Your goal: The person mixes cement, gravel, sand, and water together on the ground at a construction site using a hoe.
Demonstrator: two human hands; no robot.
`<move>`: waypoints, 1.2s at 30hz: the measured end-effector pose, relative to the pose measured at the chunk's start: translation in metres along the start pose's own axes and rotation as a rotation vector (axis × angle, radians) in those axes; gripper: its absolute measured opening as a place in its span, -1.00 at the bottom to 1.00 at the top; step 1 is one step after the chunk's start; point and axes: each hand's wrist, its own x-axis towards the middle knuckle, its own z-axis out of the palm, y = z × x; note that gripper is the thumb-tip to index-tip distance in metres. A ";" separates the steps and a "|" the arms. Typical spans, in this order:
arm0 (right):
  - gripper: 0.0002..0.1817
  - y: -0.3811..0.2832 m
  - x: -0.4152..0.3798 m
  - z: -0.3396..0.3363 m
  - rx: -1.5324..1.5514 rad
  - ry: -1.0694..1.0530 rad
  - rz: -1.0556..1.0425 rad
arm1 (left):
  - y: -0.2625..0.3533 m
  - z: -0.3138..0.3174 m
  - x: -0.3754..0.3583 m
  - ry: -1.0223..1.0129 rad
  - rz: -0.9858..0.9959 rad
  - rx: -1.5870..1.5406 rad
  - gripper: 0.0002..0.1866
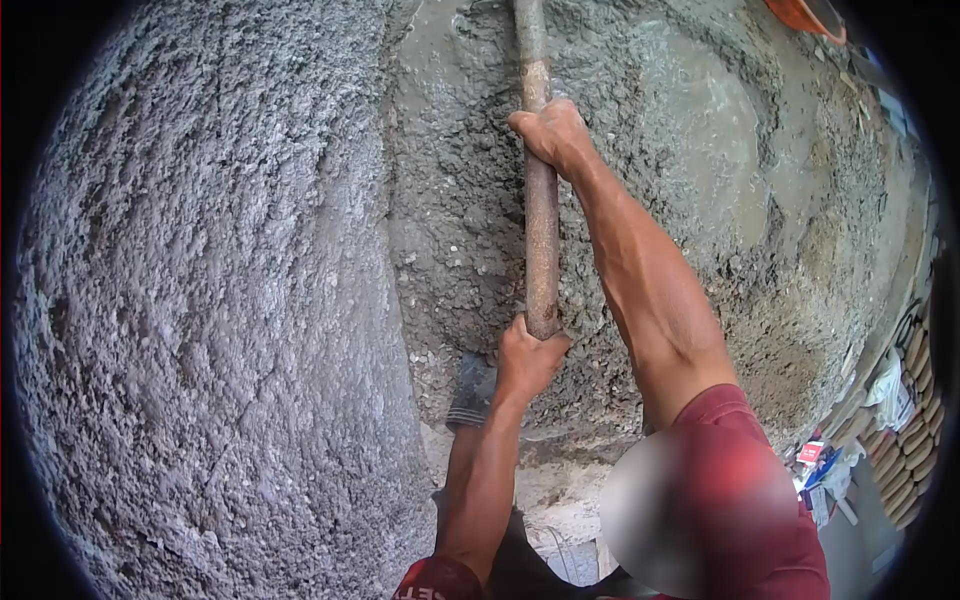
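Note:
A long, round wooden handle, caked with grey, runs up the middle of the view over wet grey concrete mix. Its far end leaves the top edge, so the tool's head is hidden. My left hand is closed around the near end of the handle. Further up, my right hand grips the same shaft from the right side, arm stretched forward. Watery cement slurry pools to the right of the shaft.
A rough grey concrete surface fills the left side. My boot stands below the mix. An orange container is at top right. Stacked tan bags and plastic litter lie at lower right.

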 end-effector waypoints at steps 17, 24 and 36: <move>-0.56 0.159 -0.291 -0.030 0.409 -0.214 0.224 | -0.166 0.078 -0.262 0.020 -0.179 0.223 -0.62; -0.67 0.032 -0.167 -0.089 0.567 0.046 -0.015 | -0.063 0.035 -0.083 0.095 0.215 0.222 -0.64; -0.56 0.023 0.028 0.012 0.175 0.018 0.012 | 0.010 0.013 -0.013 0.005 -0.060 0.009 -0.67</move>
